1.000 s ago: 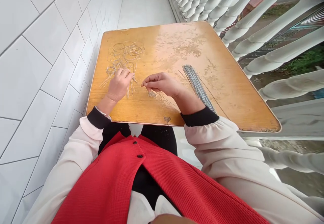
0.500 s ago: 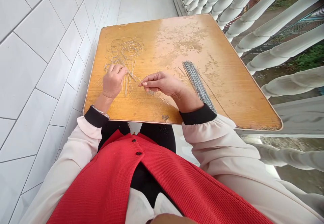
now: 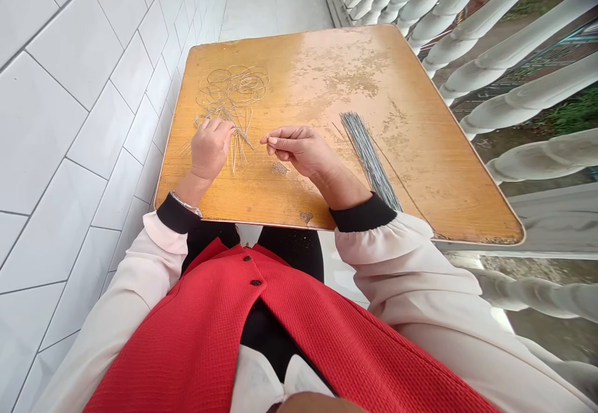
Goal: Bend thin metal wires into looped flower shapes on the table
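- Two bare hands work above a worn wooden counter (image 3: 434, 176), both near its close edge.
- The left hand (image 3: 210, 148) is at the near end of the looped wires (image 3: 240, 86); its fingers (image 3: 218, 126) are curled in, and what lies inside them is hidden.
- The right hand (image 3: 299, 148) is well apart from the grey bundle, with its fingers (image 3: 284, 142) narrow, thumb drawn to forefinger; I cannot tell whether a fine strand sits between them.
- Looped wires lie tangled on the counter's left part; straight ends (image 3: 234, 154) fan out beside the left hand, towards the near edge.
- A grey bundle (image 3: 371, 157) of straight wires lies slantwise on the right part, beyond the right wrist.
- Pale, patchy wear (image 3: 346, 70) marks the counter's far middle.
- White tiles (image 3: 60, 126) line the left side; white balusters (image 3: 509, 108) line the right.
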`<action>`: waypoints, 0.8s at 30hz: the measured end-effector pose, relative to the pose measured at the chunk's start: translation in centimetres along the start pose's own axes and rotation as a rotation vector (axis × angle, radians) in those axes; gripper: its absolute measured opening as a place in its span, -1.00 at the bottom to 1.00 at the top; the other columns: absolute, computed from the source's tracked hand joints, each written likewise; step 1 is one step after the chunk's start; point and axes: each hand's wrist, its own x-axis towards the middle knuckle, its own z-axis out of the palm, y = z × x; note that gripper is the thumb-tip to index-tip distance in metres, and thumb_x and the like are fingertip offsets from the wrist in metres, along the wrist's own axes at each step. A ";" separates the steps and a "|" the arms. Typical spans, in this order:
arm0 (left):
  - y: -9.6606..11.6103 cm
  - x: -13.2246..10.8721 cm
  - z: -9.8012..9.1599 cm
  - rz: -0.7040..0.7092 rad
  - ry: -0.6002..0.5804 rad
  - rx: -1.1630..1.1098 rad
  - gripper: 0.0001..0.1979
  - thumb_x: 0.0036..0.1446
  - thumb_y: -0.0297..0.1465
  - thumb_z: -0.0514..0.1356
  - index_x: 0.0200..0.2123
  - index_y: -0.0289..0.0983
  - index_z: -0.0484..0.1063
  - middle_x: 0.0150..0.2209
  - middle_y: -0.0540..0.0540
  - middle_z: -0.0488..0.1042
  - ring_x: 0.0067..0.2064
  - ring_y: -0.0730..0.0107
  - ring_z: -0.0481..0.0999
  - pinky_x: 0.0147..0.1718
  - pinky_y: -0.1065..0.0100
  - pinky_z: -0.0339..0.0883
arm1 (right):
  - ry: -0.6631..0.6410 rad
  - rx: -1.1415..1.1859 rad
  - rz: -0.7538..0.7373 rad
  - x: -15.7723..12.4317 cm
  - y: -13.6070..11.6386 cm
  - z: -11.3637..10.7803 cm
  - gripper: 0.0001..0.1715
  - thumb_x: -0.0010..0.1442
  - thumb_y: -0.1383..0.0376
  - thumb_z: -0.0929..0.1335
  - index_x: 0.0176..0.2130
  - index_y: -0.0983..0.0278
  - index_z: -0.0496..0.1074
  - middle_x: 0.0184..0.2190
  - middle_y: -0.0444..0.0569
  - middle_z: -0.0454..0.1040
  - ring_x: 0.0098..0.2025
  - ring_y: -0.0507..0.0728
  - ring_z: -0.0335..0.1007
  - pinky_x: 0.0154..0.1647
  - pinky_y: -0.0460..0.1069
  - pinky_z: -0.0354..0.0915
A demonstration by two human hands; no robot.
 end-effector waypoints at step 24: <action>5.7 0.1 -1.7 -0.607 -0.199 -1.183 -0.82 0.25 -0.59 0.19 -0.41 -0.30 0.37 -0.53 0.12 0.44 -0.46 0.64 0.54 -0.37 0.52 0.47 | 0.145 0.291 -0.122 0.2 1.7 2.2 -0.73 0.00 0.16 0.60 -0.36 0.24 0.58 -0.52 -0.17 0.49 -0.54 -0.08 0.37 -0.51 -0.16 0.28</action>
